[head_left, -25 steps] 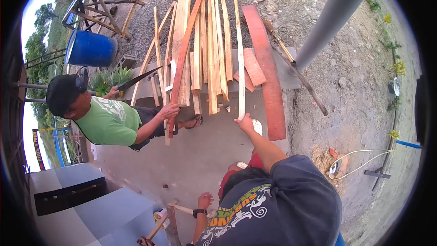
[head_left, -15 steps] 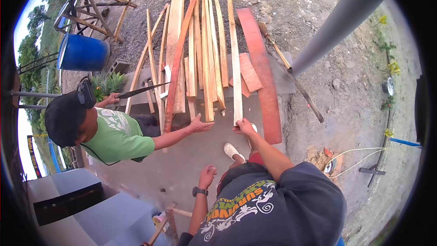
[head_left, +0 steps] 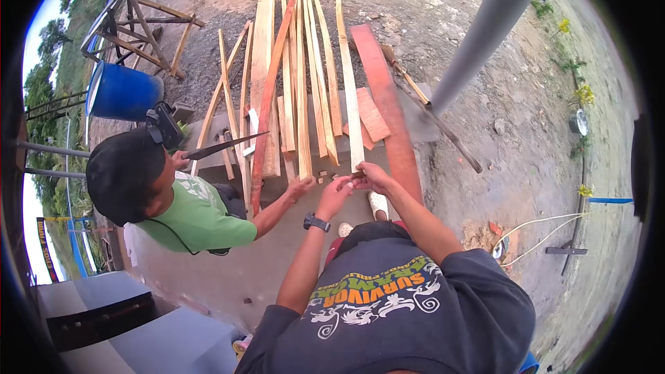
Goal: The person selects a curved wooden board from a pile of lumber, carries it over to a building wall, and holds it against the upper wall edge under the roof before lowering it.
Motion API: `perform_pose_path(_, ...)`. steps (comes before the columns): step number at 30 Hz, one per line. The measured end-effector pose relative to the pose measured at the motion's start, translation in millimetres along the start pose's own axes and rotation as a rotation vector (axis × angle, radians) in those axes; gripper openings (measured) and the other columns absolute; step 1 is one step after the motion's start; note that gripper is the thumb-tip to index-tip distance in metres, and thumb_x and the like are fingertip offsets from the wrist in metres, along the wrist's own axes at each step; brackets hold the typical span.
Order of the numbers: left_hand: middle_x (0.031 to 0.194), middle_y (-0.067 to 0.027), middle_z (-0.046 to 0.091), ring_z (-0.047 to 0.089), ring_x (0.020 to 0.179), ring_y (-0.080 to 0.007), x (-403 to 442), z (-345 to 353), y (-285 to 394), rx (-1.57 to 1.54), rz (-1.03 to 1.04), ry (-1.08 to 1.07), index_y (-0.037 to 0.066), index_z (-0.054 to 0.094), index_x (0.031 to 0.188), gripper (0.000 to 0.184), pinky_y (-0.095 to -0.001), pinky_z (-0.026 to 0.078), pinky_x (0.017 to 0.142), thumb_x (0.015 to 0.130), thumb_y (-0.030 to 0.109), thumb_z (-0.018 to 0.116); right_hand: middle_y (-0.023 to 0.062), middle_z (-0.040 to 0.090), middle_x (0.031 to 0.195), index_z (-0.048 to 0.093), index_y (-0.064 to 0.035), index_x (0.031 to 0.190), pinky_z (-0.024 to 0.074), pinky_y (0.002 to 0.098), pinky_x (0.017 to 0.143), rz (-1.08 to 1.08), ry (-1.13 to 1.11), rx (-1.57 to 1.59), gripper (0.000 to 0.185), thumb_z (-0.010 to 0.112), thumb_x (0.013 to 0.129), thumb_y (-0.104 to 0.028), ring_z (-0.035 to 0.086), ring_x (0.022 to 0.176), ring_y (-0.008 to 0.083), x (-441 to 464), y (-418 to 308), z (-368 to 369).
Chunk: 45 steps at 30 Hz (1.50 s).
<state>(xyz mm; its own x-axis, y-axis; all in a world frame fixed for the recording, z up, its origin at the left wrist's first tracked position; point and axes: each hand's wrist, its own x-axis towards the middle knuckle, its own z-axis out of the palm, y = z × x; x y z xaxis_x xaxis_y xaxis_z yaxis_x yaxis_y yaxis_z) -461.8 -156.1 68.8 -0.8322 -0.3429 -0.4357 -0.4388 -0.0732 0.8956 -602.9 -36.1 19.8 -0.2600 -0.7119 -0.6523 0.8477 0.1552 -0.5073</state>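
Note:
A pale strip of wood runs away from me, its near end in my right hand. My right fingers are closed around that end. Against it sits my left hand, a dark watch on its wrist, fingers drawn together at the same end of the strip. What the left fingertips pinch is hidden. To the left, a co-worker in a green shirt touches the near end of another wooden strip with one hand and holds a machete in the other.
Several wooden strips and a wide board lie side by side. Right of them are a long red plank and short reddish offcuts. A grey post slants at right. A blue barrel and wooden trestle stand left.
My left hand has come up from near my waist to meet the right hand at the strip's end. The co-worker has leaned in, their free hand now at the other strip's end.

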Motion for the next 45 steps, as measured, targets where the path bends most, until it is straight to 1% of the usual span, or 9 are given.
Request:
perform_pose_path(5, 0.103, -0.0158, 0.069, 0.068, 0.091, -0.0229, -38, -11, -59, 0.318, -0.052, -0.039, 0.0, 0.059, 0.123, 0.039, -0.0339, 0.052, 0.081, 0.092, 0.025, 0.061, 0.0133, 0.065, 0.096, 0.056, -0.0032, 0.103, 0.0555, 0.0428, 0.074, 0.14, 0.309, -0.318, 0.024, 0.054, 0.09, -0.024, 0.064, 0.071, 0.0248, 62, 79, -79)
perform_pose_path(8, 0.106, -0.0169, 0.069, 0.069, 0.089, -0.0217, -84, -29, -93, 0.296, -0.182, -0.01, 0.0, 0.058, 0.124, 0.041, -0.0336, 0.053, 0.08, 0.092, 0.026, 0.062, 0.0179, 0.063, 0.098, 0.055, -0.0002, 0.107, 0.0531, 0.0453, 0.079, 0.153, 0.577, -1.015, 0.031, 0.058, 0.088, -0.024, 0.064, 0.081, 0.034, 78, 109, -97)
perform_pose_path(10, 0.105, -0.0163, 0.069, 0.069, 0.089, -0.021, -113, -45, -140, 0.317, -0.28, 0.024, 0.001, 0.058, 0.123, 0.041, -0.0329, 0.053, 0.078, 0.092, 0.027, 0.062, 0.0219, 0.062, 0.102, 0.053, 0.0021, 0.111, 0.0495, 0.0463, 0.086, -0.563, 0.991, -1.346, 0.038, 0.06, 0.087, -0.026, 0.061, 0.095, 0.04, 60, 92, -53)
perform_pose_path(16, 0.091, -0.0149, 0.071, 0.07, 0.081, -0.021, -202, -67, -199, 0.109, -0.569, 0.303, 0.002, 0.06, 0.119, 0.037, -0.0323, 0.053, 0.071, 0.091, 0.026, 0.063, 0.0237, 0.059, 0.112, 0.053, 0.0012, 0.113, 0.0466, 0.0452, 0.092, -0.406, 0.508, -1.066, 0.036, 0.061, 0.088, -0.025, 0.055, 0.11, 0.0392, 150, 58, -3)
perform_pose_path(19, 0.092, -0.0095, 0.07, 0.069, 0.08, -0.0163, -245, -60, -212, -0.127, -0.709, 0.475, 0.004, 0.058, 0.121, 0.033, -0.0279, 0.051, 0.058, 0.093, 0.021, 0.063, 0.0272, 0.053, 0.122, 0.047, 0.0003, 0.122, 0.0458, 0.0481, 0.094, -0.319, 0.562, -1.052, 0.048, 0.063, 0.087, -0.028, 0.055, 0.111, 0.0424, 208, 47, 8)
perform_pose_path(28, 0.103, -0.0117, 0.068, 0.069, 0.088, -0.0222, -311, 5, -223, -0.477, -1.049, 0.512, 0.006, 0.053, 0.127, 0.036, -0.0345, 0.054, 0.071, 0.095, 0.02, 0.059, 0.0259, 0.054, 0.127, 0.01, -0.0007, 0.149, 0.0471, 0.0466, 0.097, -0.031, 0.767, -0.746, 0.113, 0.078, 0.07, -0.043, 0.057, 0.116, 0.0412, 316, 55, 19)
perform_pose_path(36, 0.111, -0.0164, 0.066, 0.067, 0.099, -0.0261, -277, 11, -215, -0.455, -1.033, 0.469, 0.004, 0.049, 0.132, 0.04, -0.0387, 0.055, 0.079, 0.096, 0.021, 0.055, 0.0252, 0.062, 0.117, 0.02, -0.0031, 0.144, 0.0492, 0.047, 0.093, 0.009, 0.813, -0.846, 0.101, 0.078, 0.067, -0.034, 0.062, 0.108, 0.0395, 277, 19, 18)
perform_pose_path(38, 0.112, -0.017, 0.065, 0.067, 0.099, -0.0265, -269, 13, -209, -0.49, -0.951, 0.589, 0.003, 0.047, 0.135, 0.043, -0.0385, 0.055, 0.081, 0.097, 0.022, 0.054, 0.0233, 0.052, 0.133, 0.023, -0.0016, 0.145, 0.0447, 0.0461, 0.099, 0.012, 0.781, -0.719, 0.102, 0.081, 0.068, -0.035, 0.052, 0.121, 0.0422, 272, 23, -2)
perform_pose_path(45, 0.113, -0.0168, 0.065, 0.067, 0.1, -0.0257, -253, 18, -207, -0.53, -0.97, 0.528, 0.003, 0.045, 0.136, 0.043, -0.0382, 0.054, 0.082, 0.097, 0.02, 0.054, 0.0171, 0.043, 0.138, 0.043, -0.0062, 0.136, 0.0407, 0.0517, 0.1, -0.585, 0.776, -1.77, 0.076, 0.076, 0.075, -0.035, 0.038, 0.132, 0.036, 303, 64, -23)
